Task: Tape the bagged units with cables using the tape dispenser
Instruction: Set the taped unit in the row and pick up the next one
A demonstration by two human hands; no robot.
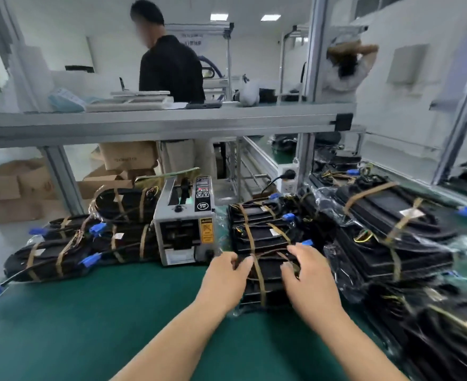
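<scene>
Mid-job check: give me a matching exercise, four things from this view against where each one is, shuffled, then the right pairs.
Things:
1 tape dispenser
2 left hand
3 right hand
4 cardboard boxes

Places:
A far left, in the background
B on the right part of the taped bundle
C standing on the green mat, left of the hands
D at the taped bundle's left edge

Pairs: 1-C, 2-D, 3-B, 4-A

Left hand (222, 276) apparently gripping bagged unit (268, 270), right hand (308, 279) atop

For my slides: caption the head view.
Left hand and right hand touch a bagged unit beside the tape dispenser.
</scene>
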